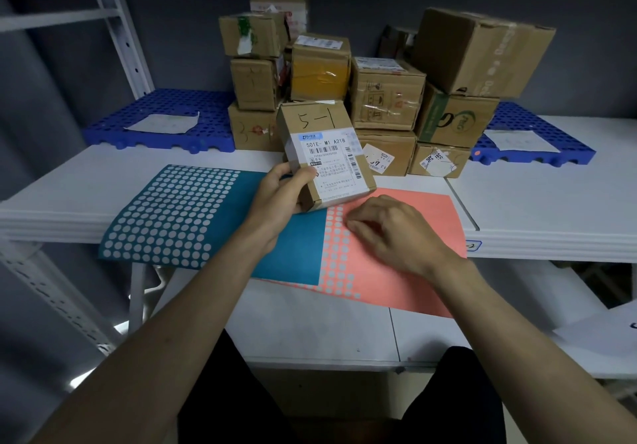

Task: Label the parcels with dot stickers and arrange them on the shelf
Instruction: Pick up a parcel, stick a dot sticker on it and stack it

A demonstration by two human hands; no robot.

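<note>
White shelf board (537,202) against a dark wall carries stacked brown cardboard parcels (386,93). From the head view, the left hand (279,195) grips a small brown cardboard box marked 5-1 (324,154) by its lower corner, tilted above a pink dot-sticker sheet (413,261); it looks light and stiff. The right hand's (396,233) fingers (355,224) pinch at the sheet's dots.

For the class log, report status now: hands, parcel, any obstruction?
Left hand grips the parcel marked 5-1, tilted above the sheets. Right hand fingertips on the pink sticker sheet. No dot visible on the parcel. Nothing in the way.
</note>
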